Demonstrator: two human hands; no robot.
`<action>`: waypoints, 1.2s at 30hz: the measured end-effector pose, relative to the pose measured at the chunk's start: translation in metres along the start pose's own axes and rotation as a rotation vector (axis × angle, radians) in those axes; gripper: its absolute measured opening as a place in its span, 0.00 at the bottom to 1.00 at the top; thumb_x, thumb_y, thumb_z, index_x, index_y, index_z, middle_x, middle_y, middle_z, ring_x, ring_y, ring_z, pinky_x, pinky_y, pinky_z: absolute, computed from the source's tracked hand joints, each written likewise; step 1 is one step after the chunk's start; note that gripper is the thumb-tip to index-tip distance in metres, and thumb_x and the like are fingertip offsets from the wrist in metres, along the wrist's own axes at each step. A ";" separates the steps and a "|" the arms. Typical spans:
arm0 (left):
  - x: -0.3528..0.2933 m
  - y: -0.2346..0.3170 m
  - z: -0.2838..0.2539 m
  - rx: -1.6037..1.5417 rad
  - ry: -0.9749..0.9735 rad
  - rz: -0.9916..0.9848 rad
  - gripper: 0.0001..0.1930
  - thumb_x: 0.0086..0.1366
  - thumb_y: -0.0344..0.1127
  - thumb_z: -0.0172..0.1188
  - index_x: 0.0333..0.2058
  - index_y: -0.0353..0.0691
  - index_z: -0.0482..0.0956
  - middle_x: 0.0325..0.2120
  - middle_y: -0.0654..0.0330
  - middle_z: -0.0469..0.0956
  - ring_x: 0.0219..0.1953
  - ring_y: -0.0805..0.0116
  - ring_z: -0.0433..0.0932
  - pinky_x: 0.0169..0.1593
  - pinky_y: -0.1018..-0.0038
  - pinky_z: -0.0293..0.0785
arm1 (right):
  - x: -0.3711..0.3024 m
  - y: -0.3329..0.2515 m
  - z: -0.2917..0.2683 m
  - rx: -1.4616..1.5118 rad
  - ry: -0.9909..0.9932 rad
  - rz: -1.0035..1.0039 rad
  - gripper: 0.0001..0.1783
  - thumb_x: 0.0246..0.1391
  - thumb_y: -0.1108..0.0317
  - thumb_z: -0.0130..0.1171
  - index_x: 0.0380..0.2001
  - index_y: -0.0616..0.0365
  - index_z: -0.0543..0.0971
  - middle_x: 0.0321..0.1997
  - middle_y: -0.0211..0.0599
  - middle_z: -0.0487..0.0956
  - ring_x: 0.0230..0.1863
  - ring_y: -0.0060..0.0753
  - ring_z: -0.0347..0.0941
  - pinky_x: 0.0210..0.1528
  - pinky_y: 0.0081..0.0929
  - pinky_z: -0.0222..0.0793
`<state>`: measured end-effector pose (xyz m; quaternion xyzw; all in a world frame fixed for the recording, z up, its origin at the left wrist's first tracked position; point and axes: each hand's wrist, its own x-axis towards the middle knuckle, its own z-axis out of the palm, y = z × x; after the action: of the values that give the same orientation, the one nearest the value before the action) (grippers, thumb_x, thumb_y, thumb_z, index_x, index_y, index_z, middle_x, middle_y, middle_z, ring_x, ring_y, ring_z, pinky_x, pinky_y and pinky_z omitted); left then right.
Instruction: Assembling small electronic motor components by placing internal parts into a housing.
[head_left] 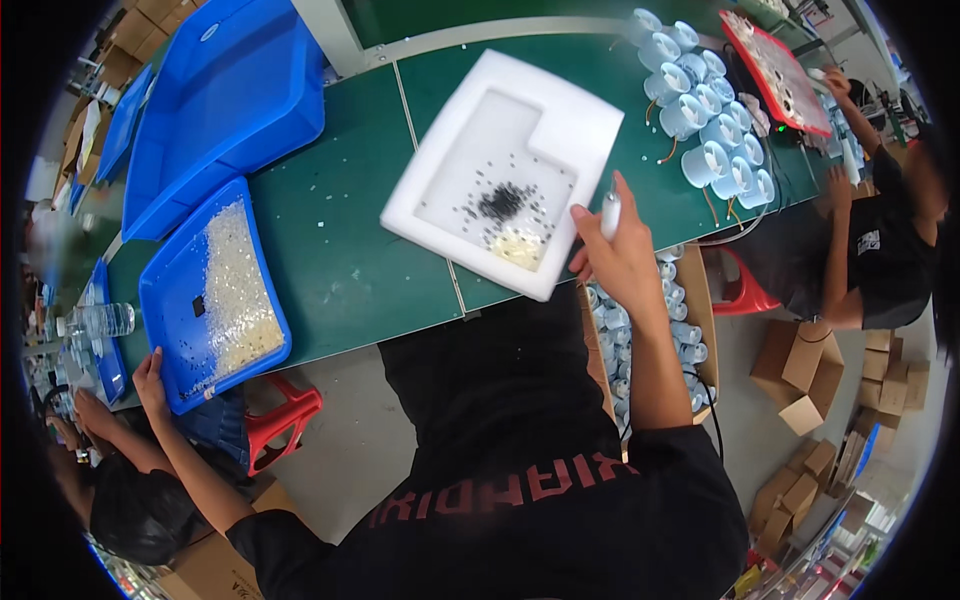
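Observation:
My left hand (152, 388) is closed on the near left edge of a shallow blue tray (180, 335) that reaches over the table edge. Small whitish translucent pieces (238, 290) lie heaped along the tray's right side, beside a small dark square. In my right hand (622, 255) is a white pen-shaped tool (610, 214), pointing away from me. Just left of this hand lies a white foam tray (410, 205) with a recessed middle. Many tiny black parts (505, 203) sit clustered in the recess, with a small pile of cream-coloured pieces (520, 248) nearer me.
A large empty blue bin (215, 110) stands at the back left of the green table (350, 260). Several light-blue cups (715, 130) with wires stand at the right. More cups fill a cardboard box (700, 290) below. Other people sit at both sides, near red stools (285, 425).

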<state>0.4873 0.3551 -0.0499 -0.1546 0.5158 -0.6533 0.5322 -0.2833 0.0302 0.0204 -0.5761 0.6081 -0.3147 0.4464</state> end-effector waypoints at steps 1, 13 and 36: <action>0.030 -0.006 -0.002 -0.467 -0.149 -0.301 0.15 0.61 0.42 0.58 0.23 0.36 0.74 0.16 0.73 0.63 0.21 0.83 0.58 0.24 0.82 0.52 | 0.003 -0.003 0.003 0.003 -0.004 0.026 0.38 0.56 0.62 0.53 0.60 0.75 0.50 0.23 0.47 0.78 0.16 0.31 0.75 0.16 0.25 0.71; 0.228 -0.249 -0.075 -1.592 -0.132 -1.778 0.17 0.63 0.32 0.54 0.50 0.33 0.71 0.42 0.48 0.75 0.41 0.60 0.75 0.45 0.71 0.70 | 0.115 -0.009 0.013 -0.391 -0.096 -0.621 0.22 0.51 0.66 0.56 0.50 0.63 0.70 0.36 0.57 0.76 0.38 0.53 0.74 0.42 0.39 0.70; 0.547 -0.427 -0.277 -2.041 0.234 -0.934 0.30 0.55 0.47 0.58 0.49 0.29 0.70 0.35 0.52 0.68 0.34 0.59 0.68 0.37 0.67 0.63 | 0.024 0.018 -0.084 0.300 0.150 -0.258 0.10 0.50 0.70 0.63 0.32 0.62 0.73 0.20 0.23 0.69 0.21 0.11 0.60 0.22 0.12 0.52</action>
<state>-0.1603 -0.0132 0.0024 -0.6329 0.7468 -0.0718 -0.1913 -0.3655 -0.0018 0.0342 -0.5514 0.5070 -0.4983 0.4365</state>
